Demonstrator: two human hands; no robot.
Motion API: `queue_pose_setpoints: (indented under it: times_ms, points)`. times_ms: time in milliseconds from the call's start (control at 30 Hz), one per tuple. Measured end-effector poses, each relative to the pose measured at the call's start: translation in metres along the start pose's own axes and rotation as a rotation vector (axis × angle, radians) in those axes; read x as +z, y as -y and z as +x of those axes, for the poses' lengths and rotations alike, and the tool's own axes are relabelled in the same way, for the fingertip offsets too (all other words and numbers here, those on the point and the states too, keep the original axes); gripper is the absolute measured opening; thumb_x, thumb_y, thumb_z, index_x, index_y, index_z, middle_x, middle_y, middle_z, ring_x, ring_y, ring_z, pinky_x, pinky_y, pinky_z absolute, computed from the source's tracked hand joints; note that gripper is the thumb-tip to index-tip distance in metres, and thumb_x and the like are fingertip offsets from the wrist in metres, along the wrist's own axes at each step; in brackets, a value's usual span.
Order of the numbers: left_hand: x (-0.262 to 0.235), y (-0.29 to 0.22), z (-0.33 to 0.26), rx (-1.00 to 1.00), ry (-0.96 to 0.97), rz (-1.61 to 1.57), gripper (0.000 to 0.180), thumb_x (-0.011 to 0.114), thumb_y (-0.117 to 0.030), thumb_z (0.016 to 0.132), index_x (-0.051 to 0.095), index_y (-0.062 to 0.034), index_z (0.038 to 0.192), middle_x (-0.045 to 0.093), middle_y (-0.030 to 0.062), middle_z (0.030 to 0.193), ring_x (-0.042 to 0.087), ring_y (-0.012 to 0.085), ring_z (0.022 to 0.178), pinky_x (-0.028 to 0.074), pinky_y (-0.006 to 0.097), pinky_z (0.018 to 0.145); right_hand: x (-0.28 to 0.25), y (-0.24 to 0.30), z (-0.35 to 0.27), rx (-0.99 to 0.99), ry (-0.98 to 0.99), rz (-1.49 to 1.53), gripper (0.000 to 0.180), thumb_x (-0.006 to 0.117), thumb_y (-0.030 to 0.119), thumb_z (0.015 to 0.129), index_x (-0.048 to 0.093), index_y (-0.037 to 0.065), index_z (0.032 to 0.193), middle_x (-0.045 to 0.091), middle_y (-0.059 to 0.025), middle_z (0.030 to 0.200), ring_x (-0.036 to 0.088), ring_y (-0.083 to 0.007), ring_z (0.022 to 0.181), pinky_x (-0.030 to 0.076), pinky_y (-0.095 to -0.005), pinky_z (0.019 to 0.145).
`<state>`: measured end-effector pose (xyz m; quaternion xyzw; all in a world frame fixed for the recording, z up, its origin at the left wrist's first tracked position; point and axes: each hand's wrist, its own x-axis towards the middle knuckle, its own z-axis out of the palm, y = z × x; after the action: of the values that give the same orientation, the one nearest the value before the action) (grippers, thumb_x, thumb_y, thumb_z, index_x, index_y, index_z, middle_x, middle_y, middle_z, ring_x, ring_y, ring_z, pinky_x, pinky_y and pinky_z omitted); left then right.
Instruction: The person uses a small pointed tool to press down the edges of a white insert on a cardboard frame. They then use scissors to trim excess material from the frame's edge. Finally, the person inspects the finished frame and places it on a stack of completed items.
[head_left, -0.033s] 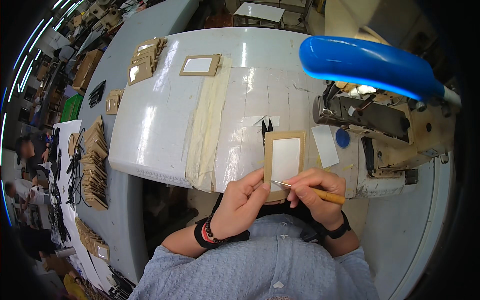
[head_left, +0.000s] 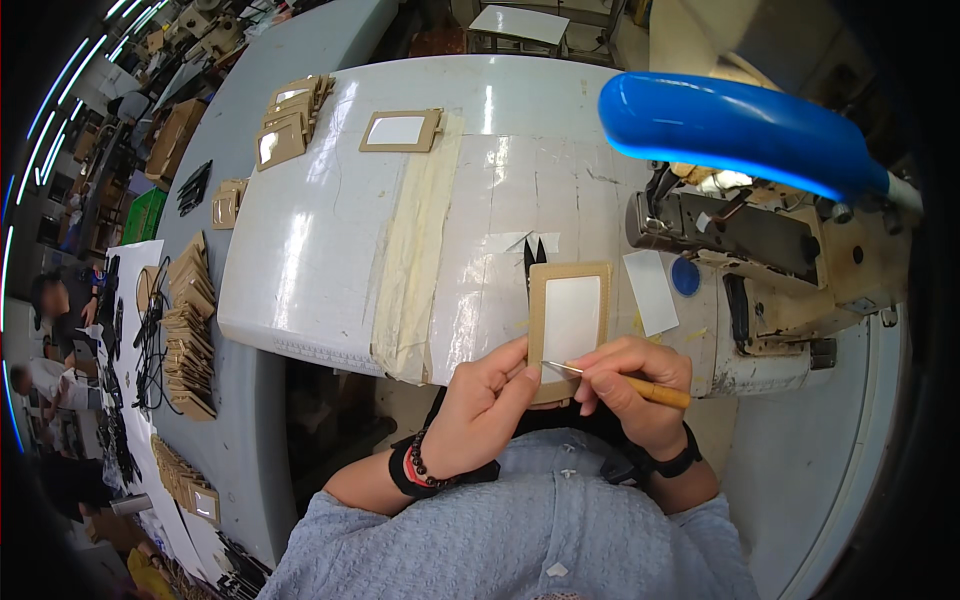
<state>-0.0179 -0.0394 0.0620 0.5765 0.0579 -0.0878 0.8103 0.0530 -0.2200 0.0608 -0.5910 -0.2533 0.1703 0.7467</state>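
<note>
The left hand [head_left: 490, 405] pinches the tan holder [head_left: 573, 310] over the table's [head_left: 300, 250] near edge; the right hand [head_left: 642, 392] grips a wooden-handled awl [head_left: 662, 394], tip at the holder's lower part; its frame looks assembled, the handwork there seemingly unfinished

To your right, a rounded blue hood [head_left: 735, 135] partly hides a sewing machine [head_left: 725, 225]; a blue disc [head_left: 685, 277] lies near that machine; cream tape [head_left: 412, 245] crosses your pale tabletop [head_left: 320, 215]; off to your left, a green crate [head_left: 143, 217] sits near a brown cardboard box [head_left: 175, 140].
</note>
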Motion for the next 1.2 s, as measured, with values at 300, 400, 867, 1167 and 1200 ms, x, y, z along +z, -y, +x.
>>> queue_pose_setpoints:
  times_ms: [300,400,867,1167,1200]
  points:
    - [0.0,-0.001,-0.001,-0.009,-0.006,-0.008,0.036,0.038,-0.005,0.098,0.044,0.0062,0.132,0.06,0.0077,0.108,0.056,0.0079,0.096,0.048,0.023,0.083,-0.001,0.0,0.0,-0.067,0.01,-0.124,0.006,0.065,-0.001,0.084,0.064,-0.005,0.089,0.068,-0.016,0.09,0.066,-0.0164,0.069,0.054,-0.0242,0.058]
    - [0.001,0.001,0.0,0.047,-0.037,0.069,0.036,0.039,-0.005,0.098,0.044,0.0057,0.133,0.062,0.0068,0.102,0.056,0.0065,0.091,0.047,0.021,0.078,0.002,0.001,0.001,-0.264,0.024,-0.394,0.01,0.069,0.0,0.08,0.065,-0.004,0.089,0.069,-0.0155,0.089,0.067,-0.0195,0.07,0.053,-0.0261,0.06]
    - [0.001,-0.003,-0.002,0.214,-0.042,0.626,0.045,0.047,-0.001,0.091,0.043,-0.0019,0.136,0.053,0.0148,0.061,0.054,0.0186,0.049,0.044,0.028,0.052,-0.011,-0.003,0.017,0.541,-0.021,0.356,0.03,0.051,0.018,0.096,0.062,-0.005,0.081,0.068,-0.0181,0.082,0.058,-0.0107,0.051,0.051,-0.0236,0.044]
    - [0.001,0.008,0.002,0.07,-0.048,0.176,0.037,0.043,-0.004,0.097,0.044,0.0049,0.133,0.064,0.0037,0.087,0.057,0.0045,0.077,0.047,0.022,0.065,0.003,-0.011,0.003,0.211,-0.137,0.244,0.024,0.052,0.014,0.095,0.061,-0.007,0.086,0.067,-0.0193,0.085,0.057,-0.013,0.051,0.05,-0.0239,0.047]
    - [0.002,0.005,0.002,0.053,-0.043,0.124,0.037,0.042,-0.004,0.097,0.044,0.0053,0.133,0.063,0.0045,0.092,0.057,0.0051,0.081,0.048,0.022,0.068,0.001,-0.009,0.002,0.157,-0.118,0.199,0.022,0.053,0.012,0.095,0.062,-0.007,0.089,0.067,-0.0172,0.084,0.059,-0.0128,0.054,0.051,-0.0238,0.049]
